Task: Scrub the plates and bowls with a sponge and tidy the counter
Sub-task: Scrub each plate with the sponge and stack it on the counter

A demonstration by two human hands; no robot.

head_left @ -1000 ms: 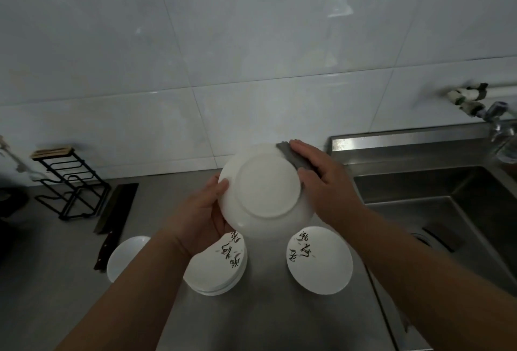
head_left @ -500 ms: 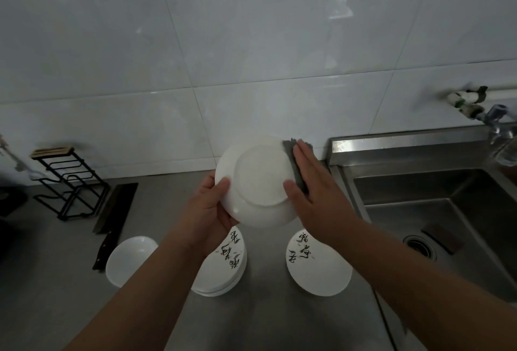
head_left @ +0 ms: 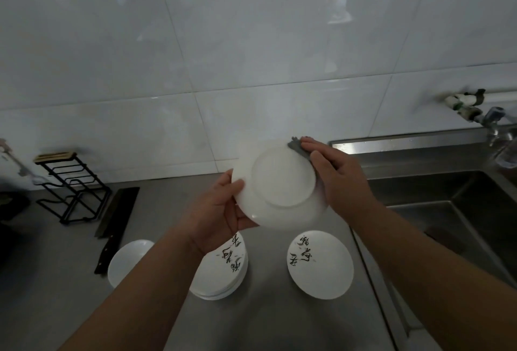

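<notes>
A white plate (head_left: 279,180) is held up above the counter with its underside towards me. My left hand (head_left: 221,210) grips its lower left rim, thumb on the back. My right hand (head_left: 335,180) presses a grey sponge (head_left: 298,145) against the plate's upper right rim, fingers fairly straight over it. Below on the steel counter (head_left: 279,320) lie a stack of white plates with black writing (head_left: 223,269), a single such plate (head_left: 320,265) to its right, and a plain white bowl (head_left: 126,262) to the left, partly hidden by my left forearm.
A steel sink (head_left: 447,210) lies to the right, with a tap (head_left: 495,118) on the wall above it. At the back left stand a black wire rack (head_left: 70,188) and a cleaver (head_left: 114,222) flat on the counter. White wall tiles are close behind.
My right hand has slid the sponge along the plate's right rim towards the top. The plate has tilted slightly in my left hand.
</notes>
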